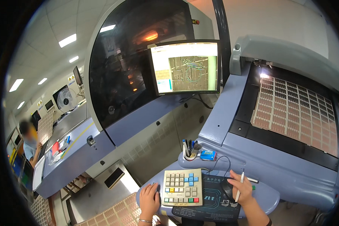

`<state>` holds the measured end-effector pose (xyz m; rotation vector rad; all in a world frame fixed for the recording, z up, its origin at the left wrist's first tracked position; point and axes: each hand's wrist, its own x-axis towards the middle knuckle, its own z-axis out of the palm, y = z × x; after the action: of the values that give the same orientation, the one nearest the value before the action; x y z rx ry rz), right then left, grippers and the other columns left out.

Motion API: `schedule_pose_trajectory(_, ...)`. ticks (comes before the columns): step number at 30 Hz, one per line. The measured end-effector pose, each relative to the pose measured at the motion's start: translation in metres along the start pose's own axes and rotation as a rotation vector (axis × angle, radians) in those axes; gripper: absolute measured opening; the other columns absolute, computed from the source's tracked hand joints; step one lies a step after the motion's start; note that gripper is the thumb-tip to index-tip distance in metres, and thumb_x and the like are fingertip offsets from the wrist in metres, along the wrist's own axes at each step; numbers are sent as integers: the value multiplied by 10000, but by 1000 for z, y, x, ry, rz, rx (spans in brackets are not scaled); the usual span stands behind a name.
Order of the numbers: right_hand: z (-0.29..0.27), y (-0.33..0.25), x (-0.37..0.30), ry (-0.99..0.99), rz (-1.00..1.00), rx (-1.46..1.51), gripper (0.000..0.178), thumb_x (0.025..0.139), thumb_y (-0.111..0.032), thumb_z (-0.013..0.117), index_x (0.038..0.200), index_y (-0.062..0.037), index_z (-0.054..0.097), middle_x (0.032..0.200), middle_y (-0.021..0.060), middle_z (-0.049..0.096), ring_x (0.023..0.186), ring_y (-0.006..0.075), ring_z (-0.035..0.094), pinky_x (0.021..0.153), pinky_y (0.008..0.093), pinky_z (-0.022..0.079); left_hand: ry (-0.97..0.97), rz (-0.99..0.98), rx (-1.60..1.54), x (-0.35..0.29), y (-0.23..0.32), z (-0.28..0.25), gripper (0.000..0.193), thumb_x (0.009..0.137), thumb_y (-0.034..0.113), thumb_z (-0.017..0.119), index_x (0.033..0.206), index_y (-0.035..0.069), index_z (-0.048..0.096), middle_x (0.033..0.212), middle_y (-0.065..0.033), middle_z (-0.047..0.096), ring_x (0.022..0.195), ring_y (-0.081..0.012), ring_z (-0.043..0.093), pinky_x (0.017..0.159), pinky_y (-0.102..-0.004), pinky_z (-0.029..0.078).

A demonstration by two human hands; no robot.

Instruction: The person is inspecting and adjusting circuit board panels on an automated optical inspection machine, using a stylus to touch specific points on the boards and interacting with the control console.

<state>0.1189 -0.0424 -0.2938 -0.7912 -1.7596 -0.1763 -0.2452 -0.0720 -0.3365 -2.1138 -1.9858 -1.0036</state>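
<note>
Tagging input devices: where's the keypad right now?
In the head view, the keypad sits low near centre on the blue ledge, between the left hand and the right hand, with the dark mouse mat at its right.

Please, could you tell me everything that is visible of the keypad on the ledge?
The keypad is a squarish beige block, apparently plastic, with rows of mostly pale keys. Blue keys cluster at its upper right, a yellow key sits left of centre, and green and red ones are at lower right. It lies flat, keys up, partly over the dark mouse mat. The left hand rests beside its left edge; whether they touch is unclear.
</note>
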Motion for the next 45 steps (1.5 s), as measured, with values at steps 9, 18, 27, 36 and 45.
schedule_pose_trajectory(9,-3,-2,4,41,39,16,283,725,107,578,953,-23,686,1087,222,693,829,298,699,731,361,565,35,5,-20,0,0,1,335,847,90,594,1175,85,661,1198,-78,655,1183,-307,556,1051,-442,377)
schedule_pose_trajectory(18,-4,0,4,37,16,-5,310,713,115,583,969,-26,685,1069,214,699,812,294,695,707,354,563,65,0,-43,-2,-1,3,308,849,76,584,1143,79,675,1187,-75,670,1169,-311,574,1037,-451,394)
schedule_pose_trajectory(27,-4,3,4,53,47,11,330,726,131,583,994,-40,671,1114,215,688,813,321,675,713,364,543,95,19,-49,-3,-5,5,293,850,53,575,1123,71,679,1163,-89,678,1144,-318,587,1023,-434,410)
schedule_pose_trajectory(36,-107,38,17,-49,119,-302,355,803,83,599,1108,-78,682,1207,180,660,924,330,651,823,398,534,93,19,-310,16,5,-48,315,865,-71,531,1145,7,652,1093,-179,678,1058,-297,640,901,-354,494)
schedule_pose_trajectory(45,-286,120,21,26,371,-711,321,864,21,625,1175,-59,611,1281,177,612,901,340,613,822,395,494,-331,91,-426,42,131,-118,278,849,-73,547,1073,-12,700,989,-159,716,901,-262,690,828,-321,512)
